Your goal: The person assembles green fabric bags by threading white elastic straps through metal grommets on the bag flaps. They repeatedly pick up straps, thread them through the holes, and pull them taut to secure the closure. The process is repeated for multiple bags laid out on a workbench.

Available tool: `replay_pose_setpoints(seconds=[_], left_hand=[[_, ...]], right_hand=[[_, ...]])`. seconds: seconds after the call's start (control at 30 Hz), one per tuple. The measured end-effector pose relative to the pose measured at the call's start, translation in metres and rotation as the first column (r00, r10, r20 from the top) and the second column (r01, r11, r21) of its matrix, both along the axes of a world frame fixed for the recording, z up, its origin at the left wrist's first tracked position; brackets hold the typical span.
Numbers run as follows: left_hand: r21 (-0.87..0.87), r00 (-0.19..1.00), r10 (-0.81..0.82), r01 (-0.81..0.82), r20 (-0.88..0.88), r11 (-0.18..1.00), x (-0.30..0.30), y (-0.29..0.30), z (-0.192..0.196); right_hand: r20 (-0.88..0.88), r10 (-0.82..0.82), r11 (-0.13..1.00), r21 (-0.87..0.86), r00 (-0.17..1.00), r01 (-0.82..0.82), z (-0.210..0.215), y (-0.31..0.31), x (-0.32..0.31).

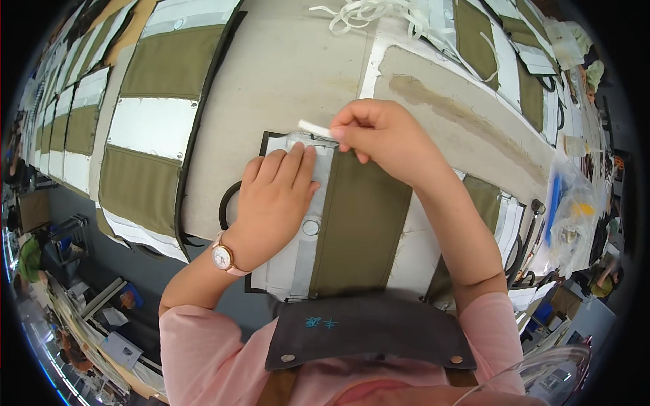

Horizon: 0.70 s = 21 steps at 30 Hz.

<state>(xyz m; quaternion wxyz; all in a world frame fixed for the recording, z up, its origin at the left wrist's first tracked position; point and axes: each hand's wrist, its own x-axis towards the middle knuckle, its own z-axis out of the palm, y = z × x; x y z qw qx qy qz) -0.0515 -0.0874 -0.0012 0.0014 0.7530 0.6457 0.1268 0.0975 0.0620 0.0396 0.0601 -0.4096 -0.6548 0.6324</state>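
Observation:
A panel of olive and white fabric (pixel 362 223) with a black edge lies in front of me on the table. My left hand (pixel 271 199) rests flat on its left part, fingers stretched out toward the far edge. Under and beside that hand runs a greyish translucent strip (pixel 319 189) with a round snap (pixel 311 227). My right hand (pixel 387 139) pinches one end of a short white tape (pixel 313 127) between thumb and forefinger, just above the panel's far edge. The tape's free end points left. A black cord loop (pixel 224 206) sticks out at the panel's left side.
Larger olive and white panels (pixel 166 64) cover the left of the table, and more (pixel 474 40) lie at the far right. Loose white tapes (pixel 365 12) are heaped at the back. On the right sits a clear plastic bag (pixel 572 223). Other people appear near both rims.

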Motion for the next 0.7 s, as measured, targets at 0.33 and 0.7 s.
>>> replay_pose_setpoints(seconds=[0.33,0.7], left_hand=[[-0.018,1.0,0.019,-0.019,-0.004,1.0,0.003,0.0,0.0],[-0.032,0.999,0.022,-0.02,0.045,0.999,0.003,0.0,0.001]], right_hand=[[0.174,0.057,0.86,0.491,0.983,-0.137,-0.037,-0.016,-0.023],[0.168,0.075,0.874,0.464,0.983,-0.146,-0.034,-0.013,-0.018]])
